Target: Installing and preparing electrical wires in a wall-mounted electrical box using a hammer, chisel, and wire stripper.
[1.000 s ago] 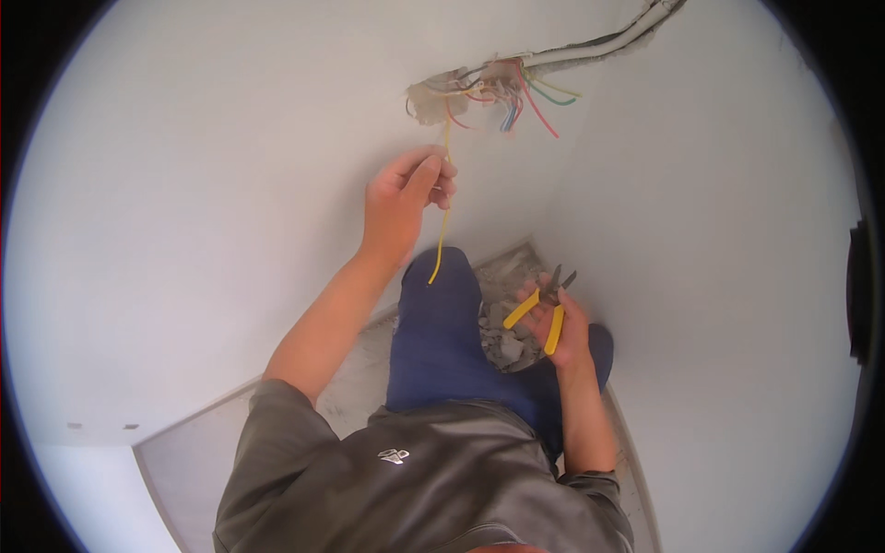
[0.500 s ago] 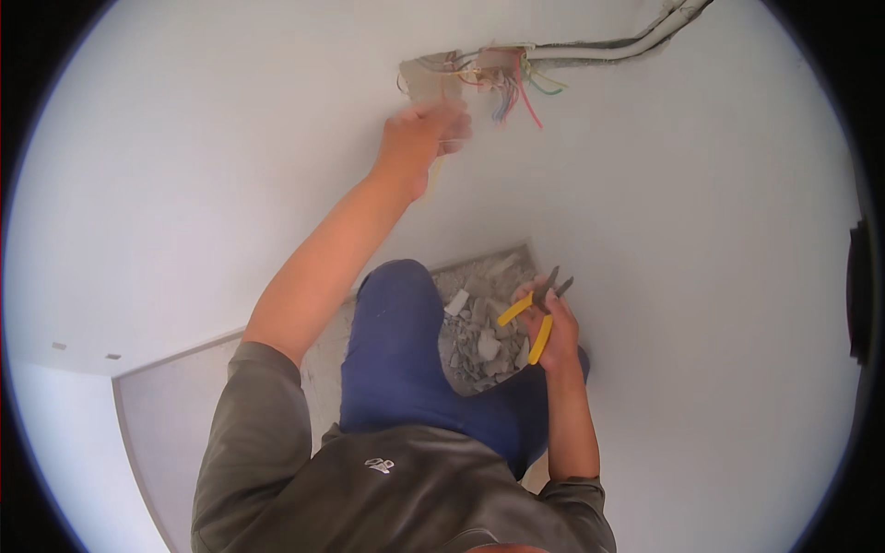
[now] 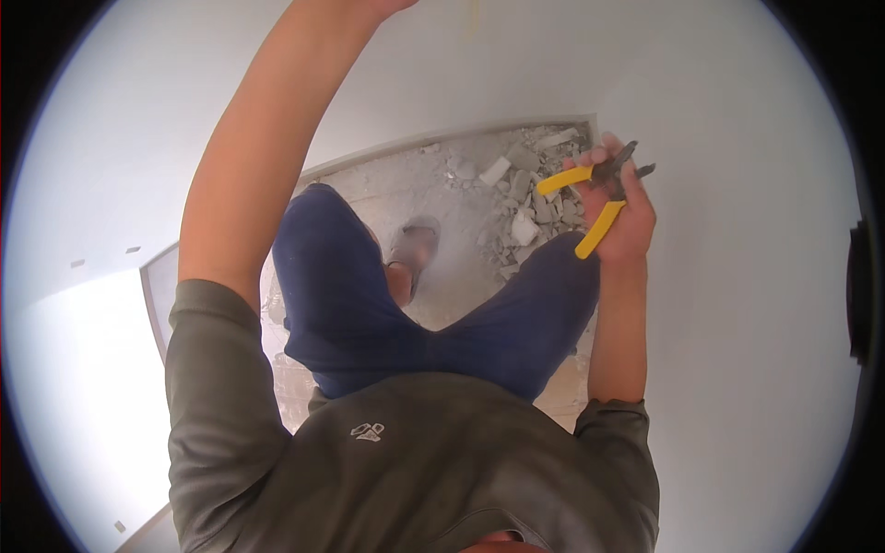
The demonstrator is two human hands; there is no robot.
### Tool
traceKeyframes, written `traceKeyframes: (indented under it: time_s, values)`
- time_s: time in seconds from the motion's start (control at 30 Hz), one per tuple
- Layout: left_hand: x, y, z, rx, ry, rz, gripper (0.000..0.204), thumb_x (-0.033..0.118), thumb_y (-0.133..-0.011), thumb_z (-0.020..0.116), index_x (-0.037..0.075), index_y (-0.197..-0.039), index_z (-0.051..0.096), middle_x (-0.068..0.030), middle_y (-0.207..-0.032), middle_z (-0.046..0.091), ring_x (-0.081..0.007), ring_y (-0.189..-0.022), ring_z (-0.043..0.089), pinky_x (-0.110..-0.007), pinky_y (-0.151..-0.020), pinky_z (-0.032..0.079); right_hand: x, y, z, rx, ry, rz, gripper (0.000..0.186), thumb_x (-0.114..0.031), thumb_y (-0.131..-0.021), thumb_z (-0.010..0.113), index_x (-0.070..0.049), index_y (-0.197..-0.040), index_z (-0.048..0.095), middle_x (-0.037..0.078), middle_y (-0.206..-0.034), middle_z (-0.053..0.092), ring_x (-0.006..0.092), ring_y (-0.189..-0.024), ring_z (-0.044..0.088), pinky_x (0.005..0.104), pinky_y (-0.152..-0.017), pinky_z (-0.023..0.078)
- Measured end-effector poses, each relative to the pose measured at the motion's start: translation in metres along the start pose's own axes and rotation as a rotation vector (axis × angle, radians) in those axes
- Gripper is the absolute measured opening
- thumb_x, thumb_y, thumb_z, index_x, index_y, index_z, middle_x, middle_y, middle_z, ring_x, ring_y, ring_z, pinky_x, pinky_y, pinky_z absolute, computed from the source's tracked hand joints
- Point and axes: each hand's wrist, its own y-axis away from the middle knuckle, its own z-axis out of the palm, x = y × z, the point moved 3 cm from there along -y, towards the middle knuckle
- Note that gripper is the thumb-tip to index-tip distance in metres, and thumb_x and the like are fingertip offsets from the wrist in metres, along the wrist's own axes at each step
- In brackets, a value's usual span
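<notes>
A pair of pliers (image 3: 610, 173) with yellow handles and dark metal jaws rests in my right hand (image 3: 632, 226). Its handles and jaws are spread apart, and my fingers curl behind the tool near the pivot. My left arm (image 3: 263, 120) stretches up past the upper edge of the picture. Only the wrist end of my left hand (image 3: 395, 5) shows there, so its fingers and anything in them are out of sight.
Broken plaster and masonry rubble (image 3: 525, 207) lies on the dusty floor (image 3: 452, 267) at the foot of the white wall (image 3: 737, 276). My knees in blue trousers (image 3: 332, 258) are bent, and a sandalled foot (image 3: 415, 249) stands between them.
The view has tilted down, so the wall opening with its coloured wires is gone from sight. My left hand has passed mostly beyond the upper edge. The pliers stay in my right hand.
</notes>
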Motion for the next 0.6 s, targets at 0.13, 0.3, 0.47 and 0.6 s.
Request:
traceKeyframes:
  time_s: [0.13,0.3,0.47,0.6]
  values:
    - [0.013,0.003,-0.027,-0.068,-0.139,0.141,0.020,0.023,-0.105,0.049,0.006,-0.099,0.060,-0.0128,-0.116,0.067,-0.0243,-0.109,0.061,-0.041,-0.096,0.049,-0.004,-0.011,0.037,-0.171,-0.008,0.018,0.028,-0.028,-0.104,0.049,-0.003,-0.106,0.058,0.010,-0.100,0.058,0.0258,-0.103,0.054,0.0499,-0.110,0.039]
    - [0.001,0.037,-0.016,0.016,-0.039,0.120,0.023,0.027,-0.104,0.051,0.006,-0.099,0.060,-0.0148,-0.119,0.066,-0.0268,-0.112,0.059,-0.043,-0.098,0.048,0.001,-0.001,0.055,-0.245,0.139,-0.052,0.026,-0.025,-0.104,0.048,-0.002,-0.103,0.058,0.009,-0.093,0.055,0.0241,-0.096,0.054,0.0483,-0.104,0.043]
    - [-0.048,0.026,-0.013,0.168,-0.009,0.107,0.022,0.025,-0.101,0.057,0.005,-0.104,0.065,-0.0126,-0.116,0.070,-0.0240,-0.111,0.061,-0.042,-0.100,0.044,-0.002,0.012,0.078,-0.008,0.472,-0.149,0.024,-0.021,-0.106,0.047,-0.002,-0.098,0.058,0.004,-0.082,0.053,0.0168,-0.084,0.052,0.0394,-0.092,0.049]
    - [-0.082,0.026,0.001,0.130,-0.055,0.111,0.026,0.034,-0.101,0.060,0.009,-0.096,0.066,-0.0090,-0.121,0.069,-0.0208,-0.117,0.057,-0.035,-0.100,0.044,-0.014,0.019,0.072,0.055,0.658,-0.308,0.024,-0.023,-0.106,0.051,-0.004,-0.093,0.059,0.000,-0.076,0.053,0.0102,-0.074,0.047,0.0271,-0.076,0.045]
